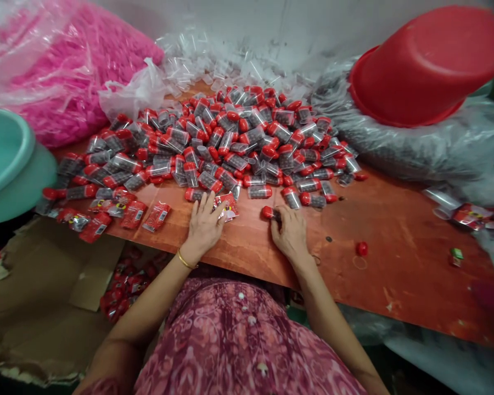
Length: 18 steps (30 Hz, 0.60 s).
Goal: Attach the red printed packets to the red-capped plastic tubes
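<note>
My left hand (206, 226) lies over the near part of the table with its fingers spread and stretched out. Its fingertips touch or cover part of a shiny red printed packet (229, 207), and a red-capped tube (194, 195) lies just beyond them. My right hand (291, 233) is closed around a small red-capped container (267, 212) with a dark body; the red end sticks out to the left and the rest is hidden by the fingers. In front of both hands spreads a large heap of clear, red-capped tubes (230, 142) with dark contents.
Several red packets (157, 216) lie at the left table edge, above a cardboard box (33, 274) with red packets inside. A teal tub (8, 164) and a bag of pink pieces (66, 66) stand left. A red bucket (420, 71) rests on a plastic bag at right.
</note>
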Available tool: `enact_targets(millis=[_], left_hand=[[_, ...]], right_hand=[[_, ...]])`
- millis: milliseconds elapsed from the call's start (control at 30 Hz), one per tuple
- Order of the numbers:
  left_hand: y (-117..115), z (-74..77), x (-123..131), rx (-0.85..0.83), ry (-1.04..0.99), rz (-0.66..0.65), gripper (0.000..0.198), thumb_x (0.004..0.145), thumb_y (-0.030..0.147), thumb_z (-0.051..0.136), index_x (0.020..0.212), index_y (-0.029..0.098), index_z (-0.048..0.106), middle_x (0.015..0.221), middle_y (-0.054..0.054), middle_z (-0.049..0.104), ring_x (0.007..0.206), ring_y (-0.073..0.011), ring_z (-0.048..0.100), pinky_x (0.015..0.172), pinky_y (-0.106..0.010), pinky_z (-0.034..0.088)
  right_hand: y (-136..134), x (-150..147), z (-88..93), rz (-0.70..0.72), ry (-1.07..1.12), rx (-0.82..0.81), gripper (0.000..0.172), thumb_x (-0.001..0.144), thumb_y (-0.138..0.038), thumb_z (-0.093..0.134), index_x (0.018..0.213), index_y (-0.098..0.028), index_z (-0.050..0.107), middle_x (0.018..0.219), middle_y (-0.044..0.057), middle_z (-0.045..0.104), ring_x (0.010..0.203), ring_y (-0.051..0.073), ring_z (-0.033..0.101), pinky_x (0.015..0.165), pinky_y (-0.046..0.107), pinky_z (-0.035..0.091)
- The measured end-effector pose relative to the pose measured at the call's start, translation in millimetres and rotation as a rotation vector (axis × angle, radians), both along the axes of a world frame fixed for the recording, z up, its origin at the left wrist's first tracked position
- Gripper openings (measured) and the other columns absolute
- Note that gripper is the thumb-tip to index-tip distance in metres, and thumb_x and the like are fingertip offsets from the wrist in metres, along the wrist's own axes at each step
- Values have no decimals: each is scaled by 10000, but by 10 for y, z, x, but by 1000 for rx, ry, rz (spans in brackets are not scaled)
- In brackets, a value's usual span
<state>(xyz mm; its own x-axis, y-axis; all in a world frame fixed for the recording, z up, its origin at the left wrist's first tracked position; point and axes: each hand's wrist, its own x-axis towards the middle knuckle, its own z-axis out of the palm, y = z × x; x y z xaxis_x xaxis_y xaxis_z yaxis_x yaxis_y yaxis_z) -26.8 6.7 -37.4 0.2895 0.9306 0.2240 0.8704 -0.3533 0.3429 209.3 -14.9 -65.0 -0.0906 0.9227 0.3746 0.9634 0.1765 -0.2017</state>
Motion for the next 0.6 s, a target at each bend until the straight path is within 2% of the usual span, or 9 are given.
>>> enact_targets(millis=[167, 333, 400, 467, 533, 600], left_hand=[[-19, -82, 27, 27, -36, 67, 327, 871, 367, 472, 1083, 228, 680, 1314, -133, 547, 1299, -326, 399, 1052, -534, 298], [-90, -125, 38, 74, -121, 115, 299, 866, 324, 478, 1053, 231, 692, 1346, -125, 517, 1308, -323, 388, 1048, -554, 295], [-91, -110, 33, 104, -142, 123, 279, 862, 313, 485, 1013, 232, 705, 1348, -120, 516, 1309, -320, 388, 1050, -560, 289], [-82, -64, 29, 133, -165, 130, 268, 861, 318, 488, 979, 233, 714, 1331, -116, 533, 1302, -317, 400, 1049, -564, 286], [-76, 9, 35, 166, -184, 137, 264, 859, 327, 495, 982, 240, 712, 1321, -113, 542, 1296, -317, 409, 1051, -570, 276], [-81, 94, 51, 191, -208, 133, 257, 850, 321, 511, 996, 244, 709, 1322, -112, 541, 1294, -322, 410, 1059, -577, 256]], right_hand=[[0, 29, -67, -4, 34, 33, 291, 833, -243, 464, 1080, -118, 553, 1087, 147, 632, 988, 256, 523, 846, 365, 378], [-50, -64, 88, -82, 79, 106, 262, 827, -301, 524, 1035, -166, 608, 1092, 127, 632, 979, 264, 540, 857, 404, 365], [-54, -209, 200, -33, 227, 121, 238, 844, -328, 510, 983, -172, 624, 1017, 118, 650, 937, 242, 557, 846, 391, 384], [-28, -417, 301, 72, 463, 67, 260, 858, -363, 484, 946, -162, 623, 930, 104, 657, 877, 214, 574, 806, 354, 421], [31, -652, 367, 119, 726, -88, 300, 861, -404, 470, 950, -159, 618, 907, 87, 655, 829, 192, 584, 736, 313, 449], [105, -861, 397, 144, 962, -258, 317, 833, -446, 498, 895, -162, 625, 808, 49, 651, 697, 157, 571, 638, 273, 450]])
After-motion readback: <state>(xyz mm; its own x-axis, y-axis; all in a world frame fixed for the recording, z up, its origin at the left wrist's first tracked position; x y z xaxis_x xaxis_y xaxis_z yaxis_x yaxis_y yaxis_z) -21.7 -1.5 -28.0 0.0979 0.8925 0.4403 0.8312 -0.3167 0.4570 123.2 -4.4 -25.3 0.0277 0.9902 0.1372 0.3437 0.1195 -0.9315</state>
